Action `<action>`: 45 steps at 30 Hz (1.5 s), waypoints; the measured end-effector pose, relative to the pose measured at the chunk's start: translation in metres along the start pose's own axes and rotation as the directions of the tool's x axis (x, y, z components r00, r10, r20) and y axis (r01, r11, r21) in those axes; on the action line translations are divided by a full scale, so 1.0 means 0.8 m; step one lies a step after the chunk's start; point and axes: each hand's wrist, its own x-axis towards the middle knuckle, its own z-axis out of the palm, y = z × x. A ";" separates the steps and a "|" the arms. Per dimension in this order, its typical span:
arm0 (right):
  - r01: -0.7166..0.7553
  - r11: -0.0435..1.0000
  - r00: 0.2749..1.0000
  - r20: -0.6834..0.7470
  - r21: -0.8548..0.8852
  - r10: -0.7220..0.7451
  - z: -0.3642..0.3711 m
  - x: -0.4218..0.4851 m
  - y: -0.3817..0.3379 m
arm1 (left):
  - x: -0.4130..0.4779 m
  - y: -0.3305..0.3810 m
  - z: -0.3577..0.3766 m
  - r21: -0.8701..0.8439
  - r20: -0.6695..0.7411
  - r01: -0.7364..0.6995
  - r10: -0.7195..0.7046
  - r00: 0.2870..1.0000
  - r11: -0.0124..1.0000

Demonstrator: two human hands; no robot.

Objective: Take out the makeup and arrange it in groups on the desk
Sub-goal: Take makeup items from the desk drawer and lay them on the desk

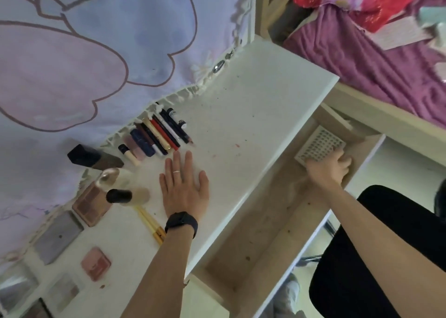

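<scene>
My left hand lies flat with straight fingers on the white desk, just below a row of pencils and lipsticks. My right hand reaches into the open wooden drawer and grips a white palette with a grid of small holes at its far end. Left of my left hand stand bottles with a black cap and a rose-gold cap. Eyeshadow palettes and a pink compact lie further left.
A pastel cloth hangs along the desk's far edge. A gold tube lies by my left wrist. A bed with purple bedding is beyond the desk. A black chair sits under my right arm.
</scene>
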 end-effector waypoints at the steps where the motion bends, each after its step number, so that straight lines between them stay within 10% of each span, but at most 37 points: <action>1: -0.054 0.998 0.998 -0.018 0.046 0.055 -0.001 0.012 -0.009 | -0.001 0.001 0.001 -0.003 -0.002 -0.004 0.004 1.000 1.000; 11: -0.156 0.961 0.987 0.008 -0.227 0.162 0.042 0.043 -0.025 | -0.001 -0.002 0.005 -0.022 -0.040 -0.024 0.023 0.999 0.999; 26: -0.209 0.970 0.978 -0.002 -0.126 0.211 0.074 0.035 -0.029 | 0.001 -0.004 0.010 -0.012 -0.026 -0.018 0.018 0.999 1.000; 40: 0.034 0.999 0.996 0.080 0.016 -0.035 0.043 -0.045 0.027 | -0.001 -0.001 0.006 -0.024 -0.032 -0.016 0.015 0.999 1.000; 45: 0.324 0.942 0.946 0.006 -0.088 -0.324 0.031 -0.061 0.051 | 0.000 0.000 0.004 -0.023 -0.040 -0.017 0.016 0.999 1.000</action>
